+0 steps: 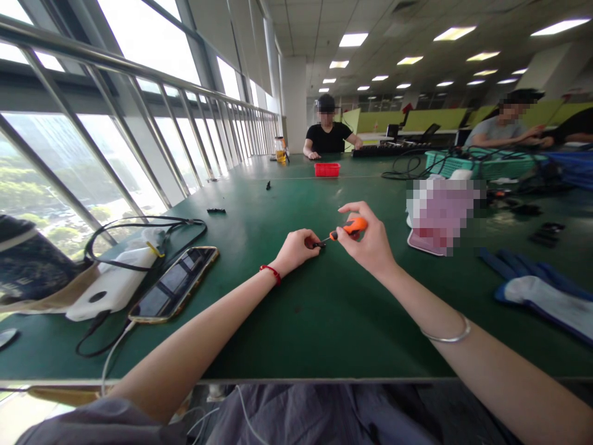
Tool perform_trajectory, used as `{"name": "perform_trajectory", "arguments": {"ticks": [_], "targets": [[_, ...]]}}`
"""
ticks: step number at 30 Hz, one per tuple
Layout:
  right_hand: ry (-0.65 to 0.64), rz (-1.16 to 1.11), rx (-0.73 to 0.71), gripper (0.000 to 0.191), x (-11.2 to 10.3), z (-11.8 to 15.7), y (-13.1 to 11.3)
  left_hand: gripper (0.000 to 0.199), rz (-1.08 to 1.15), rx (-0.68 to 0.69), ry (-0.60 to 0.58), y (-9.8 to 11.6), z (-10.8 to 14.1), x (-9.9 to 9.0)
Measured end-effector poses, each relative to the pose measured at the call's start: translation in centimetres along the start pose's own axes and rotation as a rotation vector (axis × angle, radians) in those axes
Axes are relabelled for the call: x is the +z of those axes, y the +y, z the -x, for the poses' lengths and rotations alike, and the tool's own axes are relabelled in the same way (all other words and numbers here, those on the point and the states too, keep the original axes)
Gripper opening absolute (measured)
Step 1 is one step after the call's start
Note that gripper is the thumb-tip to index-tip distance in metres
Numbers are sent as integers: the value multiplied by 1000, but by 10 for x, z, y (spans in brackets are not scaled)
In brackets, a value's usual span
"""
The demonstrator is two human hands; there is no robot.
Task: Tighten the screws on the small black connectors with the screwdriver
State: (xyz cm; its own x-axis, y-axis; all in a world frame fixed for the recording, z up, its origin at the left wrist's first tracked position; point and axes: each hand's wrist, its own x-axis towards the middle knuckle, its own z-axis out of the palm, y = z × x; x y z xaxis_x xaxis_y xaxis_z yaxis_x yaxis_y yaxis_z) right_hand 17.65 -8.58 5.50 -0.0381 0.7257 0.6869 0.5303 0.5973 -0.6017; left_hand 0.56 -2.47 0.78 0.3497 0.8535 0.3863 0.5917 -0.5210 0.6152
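Note:
My right hand point(365, 238) grips a screwdriver point(354, 227) by its orange and black handle, the index finger raised off it. Its thin metal shaft points left and slightly down toward a small black part point(319, 245) on the green table. Closed around that part is my left hand point(299, 248), thumb and fingers pinching it against the tabletop. The screwdriver's tip is at or very near the part; whether it touches cannot be made out. Most of the part is hidden by my left fingers.
On the left lie a phone point(173, 285), a white power strip point(115, 281) and black cables. Small black pieces point(216, 211) and a red tray point(327, 170) are ahead. On the right are a glove point(542, 290), a pink-edged item point(426, 250) and a green basket point(486, 165). Two people sit beyond.

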Motion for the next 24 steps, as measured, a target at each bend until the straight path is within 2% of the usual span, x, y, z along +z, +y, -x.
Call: {"name": "perform_trajectory", "arguments": {"ticks": [3,7,11,14,16,20,22,24], "targets": [[37,-7,-12,38,0,-1,2,11,11,-13,1,0,0,0],[-3,19,53,23,0,-1,0,11,10,-29,-8,1,0,-1],[-3,-21,21,18,-1,-1,-2,9,3,-21,0,2,0,-1],[61,-26,-20,34,0,-1,2,8,8,-10,2,1,0,-1],[69,-12,-4,38,2,-1,4,8,-8,2,10,1,1,-1],[-3,18,69,21,3,0,5,8,-93,20,49,-1,1,-1],[-19,16,68,20,3,0,5,7,-115,17,67,-3,1,-1],[-1,-4,30,26,4,0,6,7,-117,14,79,-4,0,-1]]}}
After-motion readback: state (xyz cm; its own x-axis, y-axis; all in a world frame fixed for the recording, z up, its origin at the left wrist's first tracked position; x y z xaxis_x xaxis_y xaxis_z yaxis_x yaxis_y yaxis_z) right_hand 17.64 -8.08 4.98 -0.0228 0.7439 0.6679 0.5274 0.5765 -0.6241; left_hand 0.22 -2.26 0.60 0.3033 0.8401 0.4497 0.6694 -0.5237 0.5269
